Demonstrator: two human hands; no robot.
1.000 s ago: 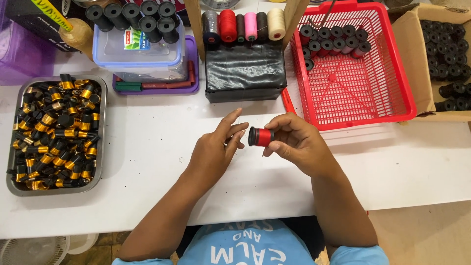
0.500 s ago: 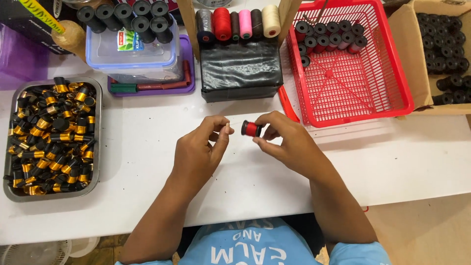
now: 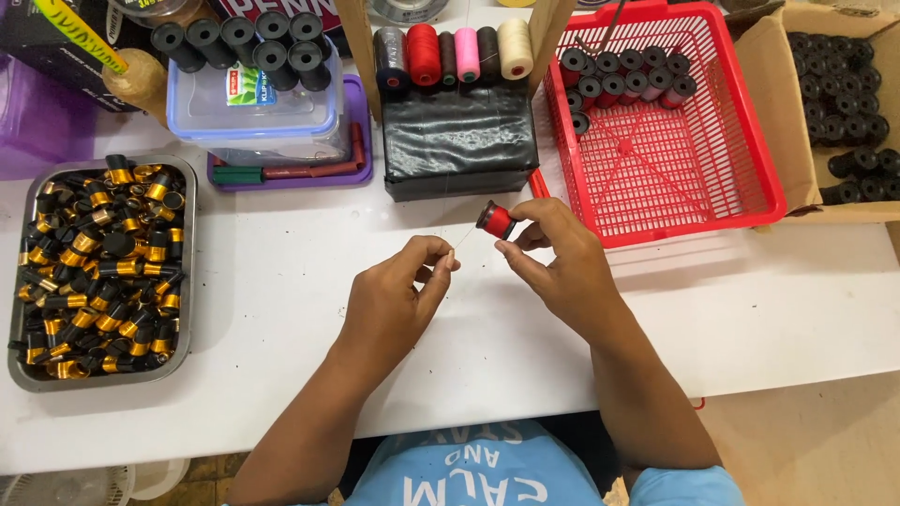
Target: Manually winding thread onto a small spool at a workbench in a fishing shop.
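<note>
— Red thread on a small black bobbin (image 3: 494, 220), is that what the right hand (image 3: 553, 267) has?

— Yes, its fingertips are clamped on the bobbin, which sits tilted just above the hand, over the white table (image 3: 281, 309).

— And the left hand (image 3: 398, 305)?

— Just left of the right one, thumb and forefinger pinched together on a thin strand of thread (image 3: 466, 240) that runs up to the bobbin.

— What lies beyond the right hand?

— A red plastic basket (image 3: 741, 178), holding a cluster of wound bobbins (image 3: 619, 75) in its far corner. Further right stands a cardboard box (image 3: 778, 56) of black bobbins.

— Beyond the left hand?

— A black block (image 3: 459, 141) with a row of thread spools (image 3: 455, 52) on it. Well off to the left sits a metal tray (image 3: 187, 272) heaped with black-and-gold bobbins (image 3: 98, 267), and behind it a clear lidded container (image 3: 253, 112).
</note>
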